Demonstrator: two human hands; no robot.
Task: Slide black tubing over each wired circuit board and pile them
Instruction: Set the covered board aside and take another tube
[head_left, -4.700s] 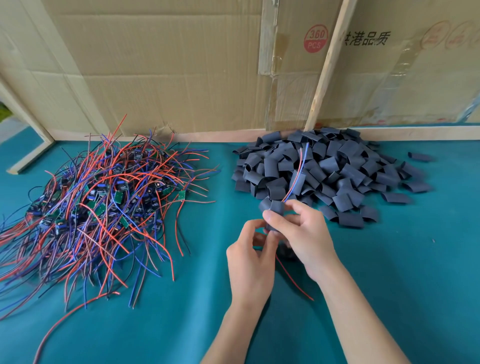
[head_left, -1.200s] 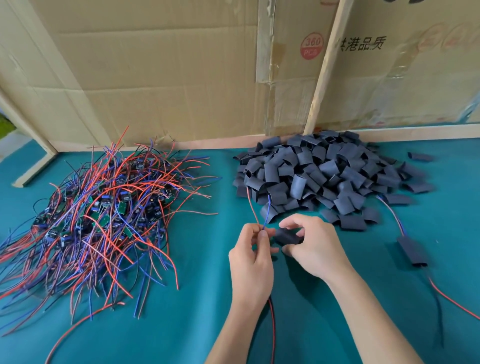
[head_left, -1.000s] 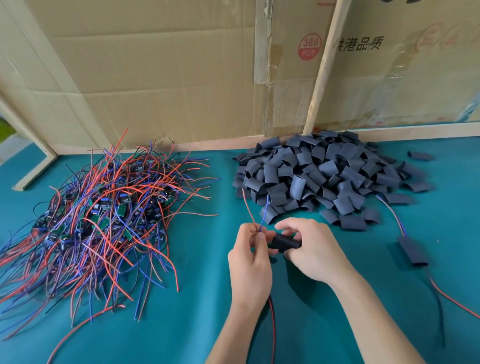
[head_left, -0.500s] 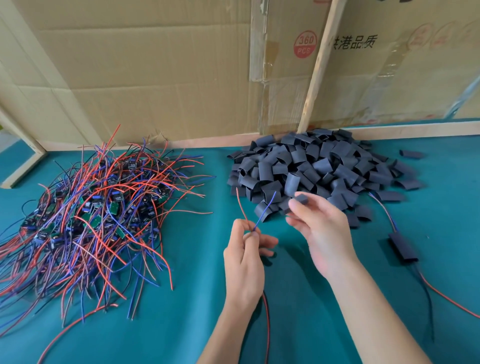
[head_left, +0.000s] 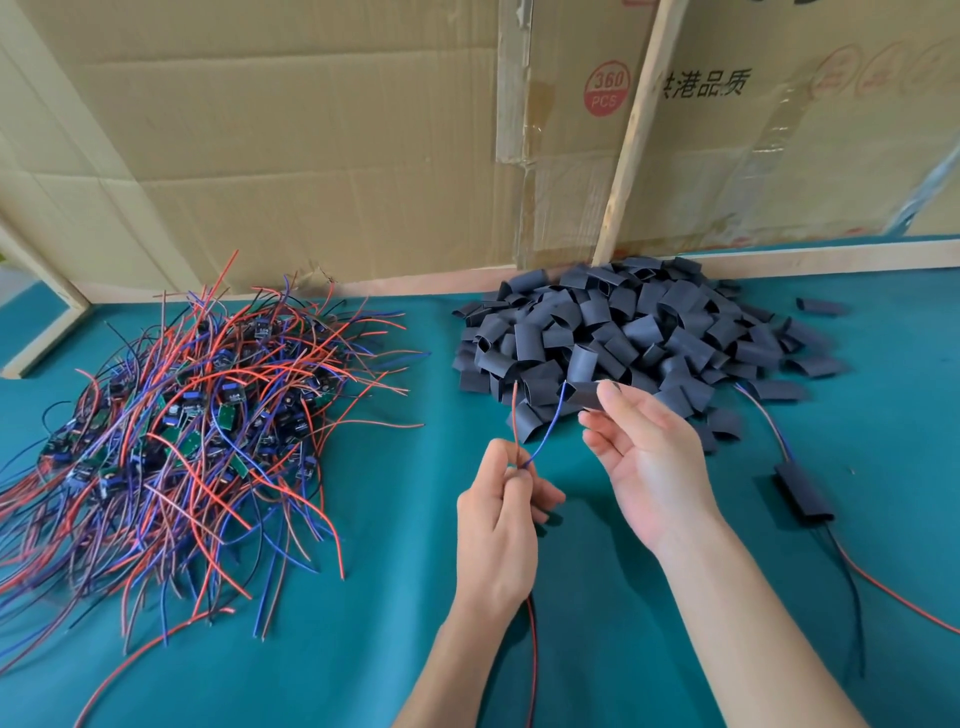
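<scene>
Above teal mat (head_left: 597, 649), hands pinching wires (head_left: 535, 431), tubing (head_left: 586, 396).

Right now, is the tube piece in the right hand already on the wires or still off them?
Off. The right hand pinches the tube piece beside the blue wire tip; both wire ends in the left hand stand bare.

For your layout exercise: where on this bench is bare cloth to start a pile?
Bare cloth lies right of the finished piece, and in front of the right hand. Crowded: the wire heap on the left, the tube pile at the back.
</scene>
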